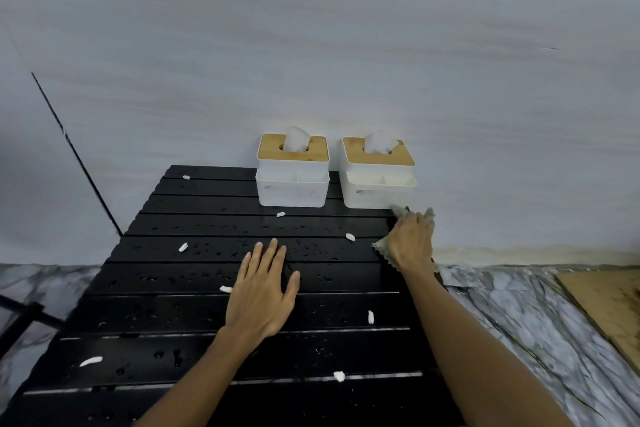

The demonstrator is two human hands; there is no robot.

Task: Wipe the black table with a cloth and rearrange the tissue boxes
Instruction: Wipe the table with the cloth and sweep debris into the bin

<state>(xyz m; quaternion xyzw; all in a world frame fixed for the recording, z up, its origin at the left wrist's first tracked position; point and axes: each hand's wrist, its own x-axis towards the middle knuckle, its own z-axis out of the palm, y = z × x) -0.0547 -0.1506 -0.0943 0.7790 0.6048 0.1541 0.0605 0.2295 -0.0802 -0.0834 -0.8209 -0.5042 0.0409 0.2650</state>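
A thin greenish cloth [382, 251] is being pressed flat against the far right edge of the black table [194, 308] by the right hand [412, 239], whose fingers are curled down over it, just in front of the right tissue box [377, 180]. The left hand [265, 291] is being rested on the slats with fingers spread, nothing gripped. The cloth is being judged soft, limp and light, best bunched under the palm. Water droplets and white scraps [183, 247] are lying on the slats, likely making them slippery. Both boxes, the left tissue box [292, 177] included, are standing at the far edge, probably light and rigid, best taken by the side walls.
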